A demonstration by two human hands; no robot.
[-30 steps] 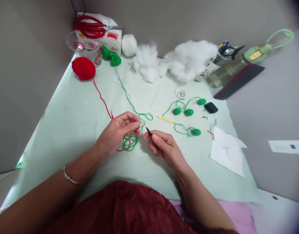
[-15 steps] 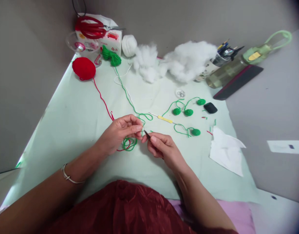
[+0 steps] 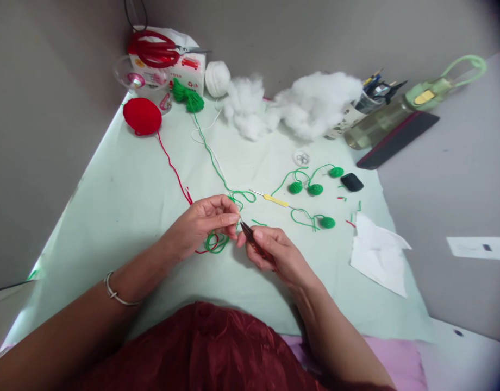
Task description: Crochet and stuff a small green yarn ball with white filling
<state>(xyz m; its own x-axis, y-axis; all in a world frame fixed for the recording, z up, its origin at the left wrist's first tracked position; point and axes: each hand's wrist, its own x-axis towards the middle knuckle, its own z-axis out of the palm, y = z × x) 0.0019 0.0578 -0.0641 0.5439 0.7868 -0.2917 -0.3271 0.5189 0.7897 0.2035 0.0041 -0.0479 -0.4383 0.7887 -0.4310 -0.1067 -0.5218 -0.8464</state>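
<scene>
My right hand [image 3: 270, 248] grips small dark pliers [image 3: 252, 238], their jaws pointing up and left. The tip of the pliers meets the fingertips of my left hand [image 3: 207, 222]. Thumb and forefinger of that hand are pinched on something tiny and pale, too small to name. Beneath my left hand lies a loose coil of green yarn [image 3: 217, 243], with a bit of red yarn beside it. Just beyond the fingers, a yellow-handled crochet hook [image 3: 276, 201] rests on the table.
Small green crocheted balls [image 3: 315, 189] with yarn tails lie right of centre, near a dish of metal rings [image 3: 302, 158] and a black case [image 3: 351, 182]. Farther back are red yarn [image 3: 142, 116], green yarn [image 3: 188, 96], white stuffing [image 3: 315, 103] and red scissors [image 3: 156, 49]. White cloth [image 3: 378, 250] lies right.
The pliers have turned slightly in my right hand, so more of their handles shows. My left hand has barely moved.
</scene>
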